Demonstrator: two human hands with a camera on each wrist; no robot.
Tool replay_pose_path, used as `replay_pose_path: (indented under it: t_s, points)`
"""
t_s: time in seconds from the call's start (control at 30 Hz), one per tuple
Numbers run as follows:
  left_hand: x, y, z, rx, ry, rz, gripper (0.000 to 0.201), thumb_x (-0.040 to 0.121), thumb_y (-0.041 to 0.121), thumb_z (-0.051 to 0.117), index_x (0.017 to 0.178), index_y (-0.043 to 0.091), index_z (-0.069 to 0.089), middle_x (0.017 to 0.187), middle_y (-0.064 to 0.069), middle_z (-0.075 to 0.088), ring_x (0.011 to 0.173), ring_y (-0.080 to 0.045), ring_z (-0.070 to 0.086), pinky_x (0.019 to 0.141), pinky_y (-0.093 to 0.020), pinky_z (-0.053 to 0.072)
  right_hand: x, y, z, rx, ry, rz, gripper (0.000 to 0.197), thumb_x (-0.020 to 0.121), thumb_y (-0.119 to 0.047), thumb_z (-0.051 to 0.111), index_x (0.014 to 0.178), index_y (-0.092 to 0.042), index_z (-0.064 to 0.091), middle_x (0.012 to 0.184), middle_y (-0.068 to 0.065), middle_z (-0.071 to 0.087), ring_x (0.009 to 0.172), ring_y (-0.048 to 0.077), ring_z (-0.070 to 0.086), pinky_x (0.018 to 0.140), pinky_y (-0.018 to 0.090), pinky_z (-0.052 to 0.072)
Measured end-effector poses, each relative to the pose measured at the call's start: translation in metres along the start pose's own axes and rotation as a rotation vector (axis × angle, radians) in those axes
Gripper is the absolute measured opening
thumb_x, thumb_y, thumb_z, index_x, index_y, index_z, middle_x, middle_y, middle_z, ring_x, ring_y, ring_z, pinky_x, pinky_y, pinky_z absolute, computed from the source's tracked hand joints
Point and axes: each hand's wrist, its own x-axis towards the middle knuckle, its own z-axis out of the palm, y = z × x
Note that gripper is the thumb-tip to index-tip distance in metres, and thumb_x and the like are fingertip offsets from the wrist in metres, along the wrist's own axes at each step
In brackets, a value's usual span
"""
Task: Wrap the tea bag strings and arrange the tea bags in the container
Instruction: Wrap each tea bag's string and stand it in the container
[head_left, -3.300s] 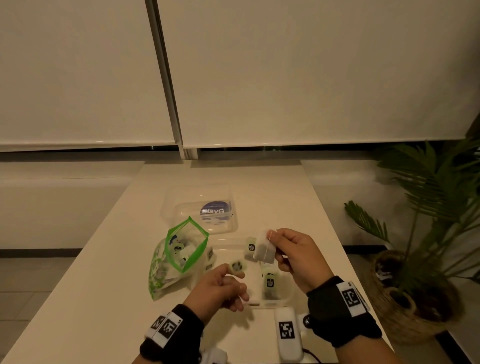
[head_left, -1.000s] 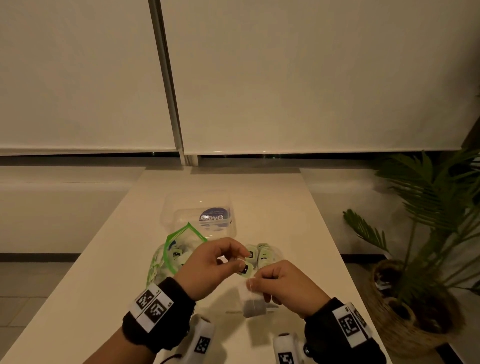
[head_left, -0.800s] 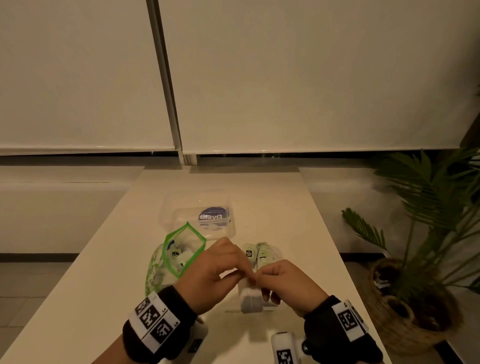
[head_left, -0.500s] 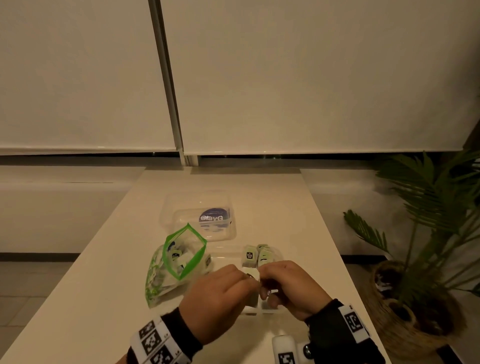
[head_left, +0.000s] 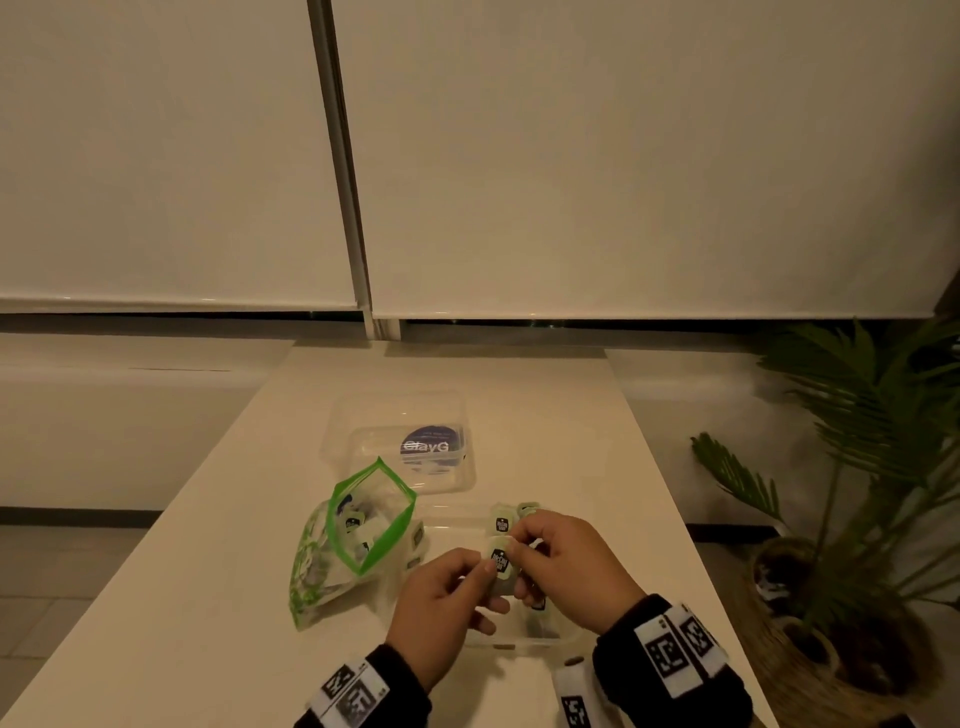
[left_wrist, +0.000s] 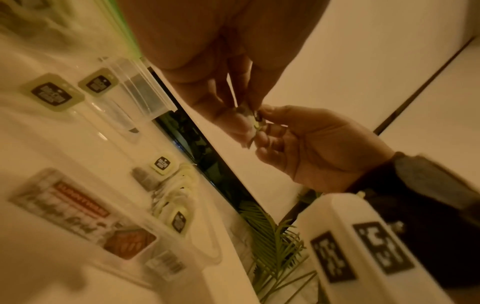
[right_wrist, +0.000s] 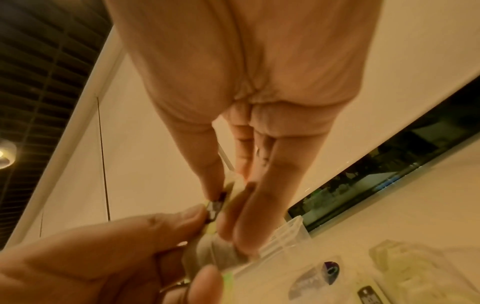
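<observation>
Above the container (head_left: 519, 642), both hands pinch one tea bag (head_left: 500, 564): the left hand (head_left: 441, 608) grips its lower edge, the right hand (head_left: 566, 566) its tag side. The wrapping looks nearly finished; next, the bag likely needs setting down beside the bags (head_left: 511, 517) at the container's far end. Beyond the container, the lid (head_left: 405, 441) reads "ClayG"; the tag print is illegible.

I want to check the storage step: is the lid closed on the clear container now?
No. In the head view the lid lies apart on the table, beyond the open container.
</observation>
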Motion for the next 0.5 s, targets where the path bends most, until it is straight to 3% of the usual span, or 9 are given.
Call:
replay_pose_path:
  t_s: [0.03, 0.1, 0.17, 0.23, 0.33, 0.43, 0.5]
  points:
    - [0.003, -0.001, 0.001, 0.007, 0.002, 0.014, 0.014, 0.094, 0.006, 0.058, 0.085, -0.002, 0.066, 0.080, -0.023, 0.070, 0.067, -0.022, 0.068, 0.052, -0.030, 0.052, 0.002, 0.000, 0.000, -0.010, 0.018, -0.006, 0.008, 0.089, -0.008, 0.061, 0.091, -0.016, 0.062, 0.081, 0.007, 0.064, 0.050, 0.016, 0.060, 0.050, 0.029, 0.049]
    - [0.009, -0.006, 0.001, 0.031, -0.003, 0.030, 0.013, 0.093, 0.005, 0.060, 0.082, 0.003, 0.067, 0.074, -0.014, 0.072, 0.066, -0.019, 0.067, 0.050, -0.029, 0.050, 0.009, 0.003, -0.001, -0.053, 0.032, -0.013, 0.022, 0.082, -0.007, 0.064, 0.098, -0.022, 0.060, 0.090, 0.003, 0.060, 0.053, 0.013, 0.061, 0.048, 0.025, 0.046]
    - [0.017, -0.013, 0.001, 0.043, -0.004, 0.017, 0.011, 0.091, 0.003, 0.062, 0.082, 0.004, 0.068, 0.070, -0.009, 0.071, 0.065, -0.018, 0.065, 0.049, -0.029, 0.049, 0.020, 0.006, -0.004, -0.217, 0.005, -0.048, 0.019, 0.082, -0.010, 0.066, 0.088, -0.027, 0.063, 0.084, -0.006, 0.062, 0.056, 0.001, 0.056, 0.054, 0.019, 0.046]
    - [0.025, -0.020, 0.001, 0.066, -0.017, 0.000, 0.004, 0.088, 0.001, 0.065, 0.085, 0.002, 0.068, 0.072, -0.012, 0.070, 0.065, -0.017, 0.063, 0.051, -0.028, 0.050, 0.034, 0.010, -0.008, -0.378, -0.045, -0.066, 0.017, 0.084, -0.014, 0.067, 0.077, -0.029, 0.064, 0.081, -0.009, 0.065, 0.064, -0.004, 0.054, 0.063, 0.012, 0.043]
    - [0.037, -0.031, 0.000, 0.148, -0.017, -0.026, 0.004, 0.083, 0.000, 0.068, 0.087, 0.001, 0.069, 0.078, -0.016, 0.072, 0.062, -0.012, 0.060, 0.056, -0.025, 0.050, 0.055, 0.014, -0.010, -0.475, -0.115, -0.042, 0.011, 0.085, -0.016, 0.068, 0.081, -0.026, 0.067, 0.084, -0.007, 0.067, 0.074, 0.002, 0.057, 0.066, 0.013, 0.042]
    - [0.050, -0.036, -0.002, 0.177, 0.008, -0.083, 0.003, 0.084, 0.001, 0.066, 0.083, 0.002, 0.069, 0.075, -0.011, 0.074, 0.062, -0.013, 0.060, 0.055, -0.025, 0.049, 0.074, 0.017, -0.011, -0.606, -0.216, -0.067, 0.003, 0.086, -0.019, 0.066, 0.087, -0.020, 0.068, 0.081, -0.008, 0.063, 0.076, 0.008, 0.057, 0.062, 0.012, 0.038]
    - [0.060, -0.041, -0.003, 0.222, 0.014, -0.131, 0.002, 0.084, 0.006, 0.067, 0.083, 0.006, 0.068, 0.072, -0.006, 0.073, 0.062, -0.012, 0.060, 0.054, -0.024, 0.049, 0.086, 0.020, -0.009, -0.696, -0.256, -0.072, 0.006, 0.087, -0.018, 0.063, 0.085, -0.024, 0.064, 0.083, -0.008, 0.061, 0.079, 0.011, 0.056, 0.066, 0.017, 0.039]
